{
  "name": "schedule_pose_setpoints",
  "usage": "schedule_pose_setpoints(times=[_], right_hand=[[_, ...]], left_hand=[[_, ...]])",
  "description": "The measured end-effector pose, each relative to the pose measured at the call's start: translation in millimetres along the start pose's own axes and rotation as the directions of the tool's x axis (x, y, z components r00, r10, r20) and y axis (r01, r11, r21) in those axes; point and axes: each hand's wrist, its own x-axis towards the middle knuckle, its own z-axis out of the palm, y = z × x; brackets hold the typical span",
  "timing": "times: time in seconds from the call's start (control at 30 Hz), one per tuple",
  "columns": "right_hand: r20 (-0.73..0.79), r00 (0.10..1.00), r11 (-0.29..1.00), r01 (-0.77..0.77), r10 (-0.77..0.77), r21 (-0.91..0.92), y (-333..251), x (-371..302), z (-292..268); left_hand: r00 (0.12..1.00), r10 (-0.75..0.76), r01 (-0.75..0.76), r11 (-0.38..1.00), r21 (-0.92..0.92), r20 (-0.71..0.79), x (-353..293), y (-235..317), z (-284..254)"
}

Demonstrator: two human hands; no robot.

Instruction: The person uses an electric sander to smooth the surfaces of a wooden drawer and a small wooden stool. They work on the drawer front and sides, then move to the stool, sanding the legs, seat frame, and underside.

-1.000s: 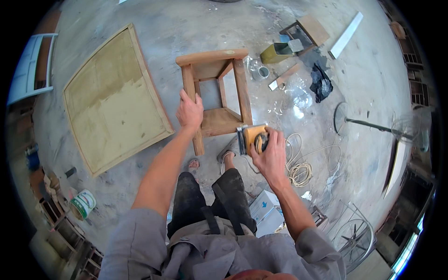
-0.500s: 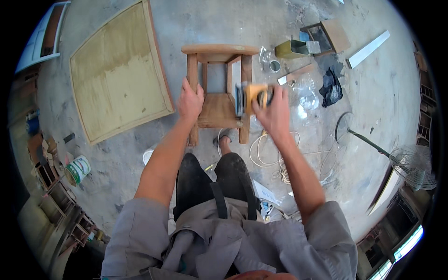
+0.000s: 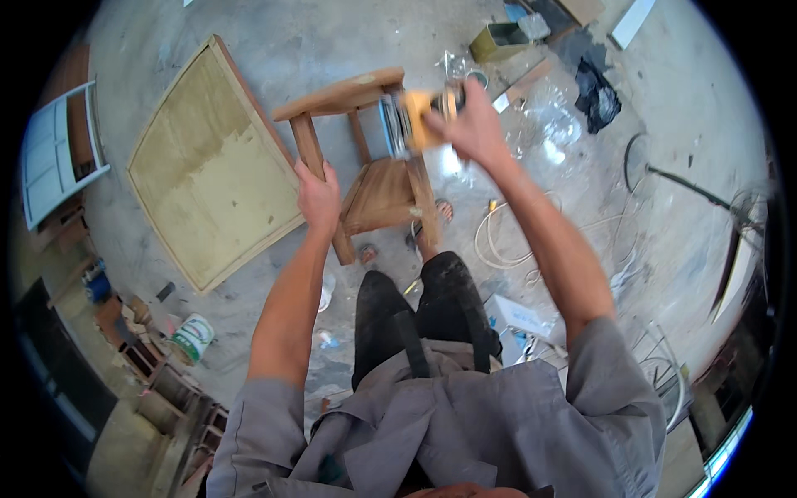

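A small bare-wood chair [image 3: 383, 197] stands in front of my legs, turned at an angle. My left hand [image 3: 319, 197] is closed around its left upright, below the curved top rail. In my right hand [image 3: 471, 129] is a yellow-orange power sander [image 3: 415, 118], held sideways. The sander's flat pad faces left, over the chair's right upright just under the top rail, and hides part of that upright. Whether the pad touches the wood I cannot tell.
A framed yellowish panel [image 3: 224, 166] lies left of the chair. Right of it are an olive tin [image 3: 498, 41], a black plastic bag [image 3: 597, 98], a coiled pale cord [image 3: 502, 241] and a stand fan [image 3: 701, 192]. A white-green bucket [image 3: 193, 339] stands at lower left.
My view has turned, so the chair and panel appear rotated. The sander has moved up the right upright toward the top rail. My left hand keeps its hold on the left upright.
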Motion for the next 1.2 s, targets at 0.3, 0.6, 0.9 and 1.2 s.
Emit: schedule_pose_setpoints(times=[0.3, 0.6, 0.9, 1.2], right_hand=[[0.114, 0.978, 0.982, -0.183, 0.177, 0.042, 7, -188, -23], [0.013, 0.989, 0.989, -0.147, 0.147, 0.010, -13, -130, -11], [0.211, 0.976, 0.945, 0.120, -0.056, -0.303, -56, -173, -1], [0.183, 0.973, 0.804, 0.221, -0.141, -0.552, -92, -40, 31]], left_hand=[[0.999, 0.011, -0.010, 1.000, 0.019, -0.031, 1, -7, -2], [1.000, -0.013, 0.012, 0.993, 0.120, 0.011, 5, -13, 8], [1.000, -0.006, 0.007, 1.000, 0.012, -0.027, 4, -9, 7], [0.987, -0.025, 0.053, 0.984, -0.168, 0.159, -1, 1, 2]])
